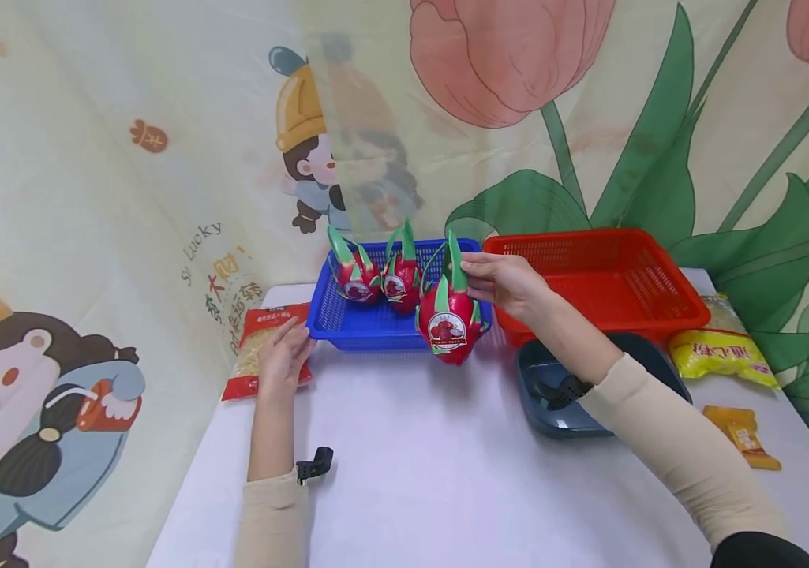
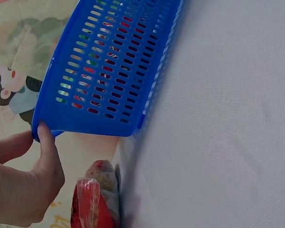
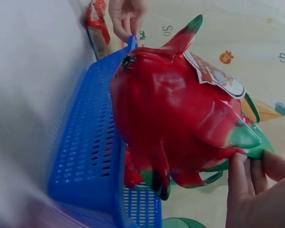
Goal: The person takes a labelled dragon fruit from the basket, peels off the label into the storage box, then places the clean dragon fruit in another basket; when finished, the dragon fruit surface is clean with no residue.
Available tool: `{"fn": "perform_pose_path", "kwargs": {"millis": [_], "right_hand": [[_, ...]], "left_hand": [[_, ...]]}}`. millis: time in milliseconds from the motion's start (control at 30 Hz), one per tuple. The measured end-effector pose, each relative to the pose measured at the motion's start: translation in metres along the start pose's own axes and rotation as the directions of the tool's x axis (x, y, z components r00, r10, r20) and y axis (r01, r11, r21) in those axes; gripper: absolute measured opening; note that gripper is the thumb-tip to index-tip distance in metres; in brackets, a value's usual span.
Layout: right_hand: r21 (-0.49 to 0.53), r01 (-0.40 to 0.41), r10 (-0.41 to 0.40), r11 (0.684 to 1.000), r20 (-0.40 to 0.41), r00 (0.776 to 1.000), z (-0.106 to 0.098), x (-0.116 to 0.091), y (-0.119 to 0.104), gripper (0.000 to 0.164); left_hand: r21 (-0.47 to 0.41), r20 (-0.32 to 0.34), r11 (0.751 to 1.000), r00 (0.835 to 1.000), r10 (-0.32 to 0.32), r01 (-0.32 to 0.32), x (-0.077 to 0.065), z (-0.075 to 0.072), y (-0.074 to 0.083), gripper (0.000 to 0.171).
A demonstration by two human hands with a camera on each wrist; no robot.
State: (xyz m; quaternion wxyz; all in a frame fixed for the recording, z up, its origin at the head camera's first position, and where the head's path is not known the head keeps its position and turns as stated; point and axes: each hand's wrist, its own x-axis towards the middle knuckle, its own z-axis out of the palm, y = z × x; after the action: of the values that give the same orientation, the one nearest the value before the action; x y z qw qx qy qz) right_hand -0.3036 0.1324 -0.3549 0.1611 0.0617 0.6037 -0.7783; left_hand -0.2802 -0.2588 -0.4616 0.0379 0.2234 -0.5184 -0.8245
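Note:
My right hand (image 1: pixel 507 282) pinches a dragon fruit (image 1: pixel 450 319) by its green leaf tips, with a round label facing me. The fruit hangs at the right front of the blue basket (image 1: pixel 368 338), overlapping its rim in the head view. Up close in the right wrist view, the red dragon fruit (image 3: pixel 166 114) fills the middle. Two more dragon fruits, one on the left (image 1: pixel 357 280) and one in the middle (image 1: pixel 400 280), sit inside the basket. My left hand (image 1: pixel 282 353) holds the basket's left rim; the left wrist view shows thumb and finger (image 2: pixel 47 156) pinching its corner.
A red basket (image 1: pixel 596 315) stands right of the blue one. A dark blue tub (image 1: pixel 567 422) is in front of it, under my right forearm. A yellow bag (image 1: pixel 720 355) and a small orange packet (image 1: pixel 741 434) lie far right. Beside my left hand lies a red bag (image 1: pixel 248 347).

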Motion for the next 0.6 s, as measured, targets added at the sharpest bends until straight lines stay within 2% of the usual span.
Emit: {"fn": "perform_pose_path", "kwargs": {"millis": [167, 600], "right_hand": [[-0.013, -0.014, 0.014, 1.0, -0.001, 1.0, -0.005, -0.008, 0.011, 0.049], [0.016, -0.055, 0.055, 0.998, 0.012, 0.998, -0.015, -0.026, 0.043, 0.049]], "left_hand": [[-0.006, 0.001, 1.0, 1.0, 0.011, -0.011, 0.002, 0.001, 0.001, 0.06], [-0.03, 0.0, 1.0, 1.0, -0.008, 0.008, 0.001, -0.001, 0.0, 0.059]]}}
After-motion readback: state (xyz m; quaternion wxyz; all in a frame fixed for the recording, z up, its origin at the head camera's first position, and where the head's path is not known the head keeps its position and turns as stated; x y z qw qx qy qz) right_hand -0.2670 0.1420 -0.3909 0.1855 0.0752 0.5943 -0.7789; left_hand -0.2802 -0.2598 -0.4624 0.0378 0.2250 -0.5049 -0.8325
